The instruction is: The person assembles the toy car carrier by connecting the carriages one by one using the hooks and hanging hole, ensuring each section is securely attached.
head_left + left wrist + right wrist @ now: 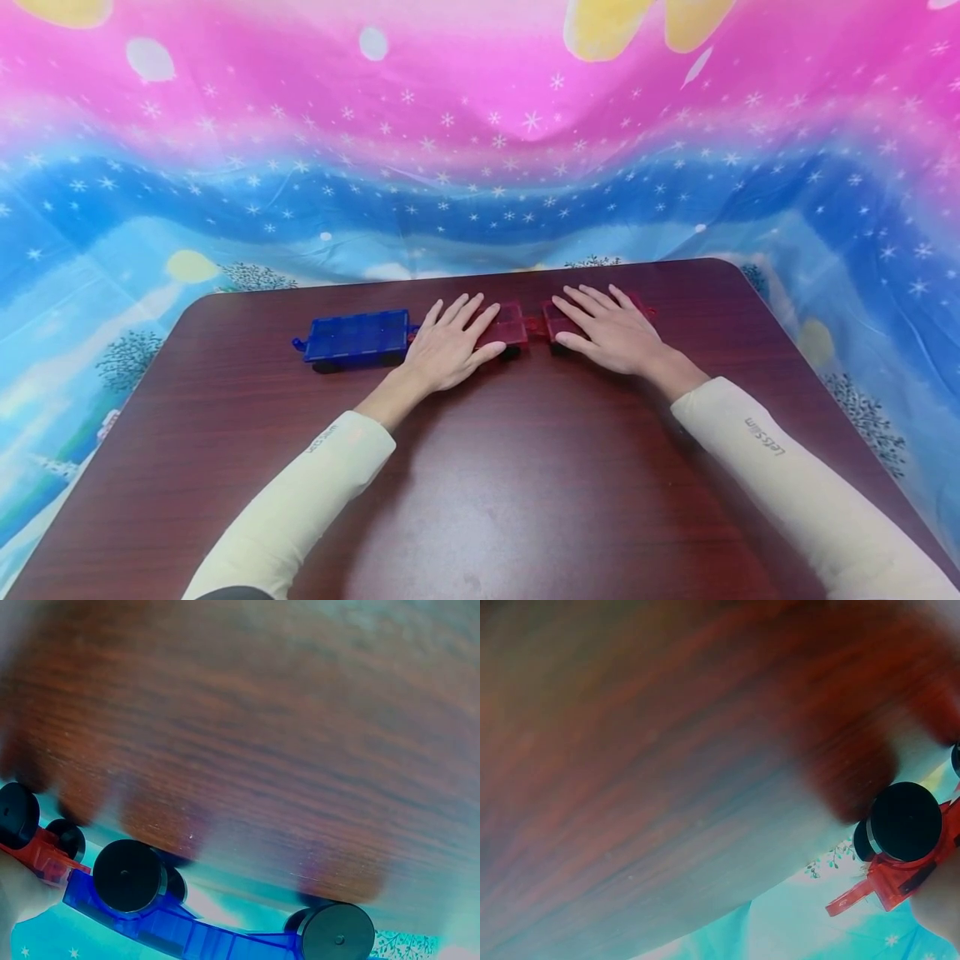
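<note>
Three see-through toy wagons on black wheels stand in a row on the table: a blue wagon [358,335] at the left, a red wagon [513,322] in the middle and another red wagon [553,320] at the right. My left hand [448,343] lies over the middle wagon with its fingers stretched forward, covering its left part. Over the right-hand wagon rests my right hand [613,335], fingers straight and slightly spread, hiding most of it. Small hooks at the wagon ends meet between neighbours. A wheel [127,875] of the blue wagon shows large in the left wrist view.
The dark wooden table [480,500] has rounded far corners. Right behind its far edge hangs a pink and blue cloth [480,183] with snowflakes, which also runs along both sides. A free hook [298,343] sticks out from the blue wagon's left end.
</note>
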Available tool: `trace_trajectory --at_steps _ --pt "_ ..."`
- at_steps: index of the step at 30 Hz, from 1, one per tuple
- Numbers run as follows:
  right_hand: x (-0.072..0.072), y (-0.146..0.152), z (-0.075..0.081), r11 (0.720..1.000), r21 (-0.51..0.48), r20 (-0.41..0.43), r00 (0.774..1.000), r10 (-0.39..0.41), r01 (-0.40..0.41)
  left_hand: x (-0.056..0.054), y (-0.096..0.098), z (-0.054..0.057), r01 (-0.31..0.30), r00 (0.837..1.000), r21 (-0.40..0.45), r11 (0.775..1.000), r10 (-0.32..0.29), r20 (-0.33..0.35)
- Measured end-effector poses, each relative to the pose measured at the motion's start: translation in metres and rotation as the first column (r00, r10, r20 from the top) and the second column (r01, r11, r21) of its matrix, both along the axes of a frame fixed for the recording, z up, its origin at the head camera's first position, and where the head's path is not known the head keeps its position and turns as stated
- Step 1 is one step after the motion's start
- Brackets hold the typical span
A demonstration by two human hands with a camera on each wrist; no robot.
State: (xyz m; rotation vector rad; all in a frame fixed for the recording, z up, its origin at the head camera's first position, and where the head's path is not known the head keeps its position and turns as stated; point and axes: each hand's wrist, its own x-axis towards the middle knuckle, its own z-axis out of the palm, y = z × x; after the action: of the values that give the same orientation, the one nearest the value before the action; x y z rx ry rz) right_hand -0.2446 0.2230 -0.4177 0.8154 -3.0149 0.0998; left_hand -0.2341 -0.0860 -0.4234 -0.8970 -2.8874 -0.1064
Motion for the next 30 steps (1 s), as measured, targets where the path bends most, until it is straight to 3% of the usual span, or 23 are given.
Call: trace_trajectory --at_steps 30 --pt "-0.0002 -0.0021 0.0006 1.000 -0.003 0.007 1.000 -0.003 0.003 -0.0017 -0.0009 -0.0011 0.001 1.000 -0.061 0.998 -0.001 -0.001"
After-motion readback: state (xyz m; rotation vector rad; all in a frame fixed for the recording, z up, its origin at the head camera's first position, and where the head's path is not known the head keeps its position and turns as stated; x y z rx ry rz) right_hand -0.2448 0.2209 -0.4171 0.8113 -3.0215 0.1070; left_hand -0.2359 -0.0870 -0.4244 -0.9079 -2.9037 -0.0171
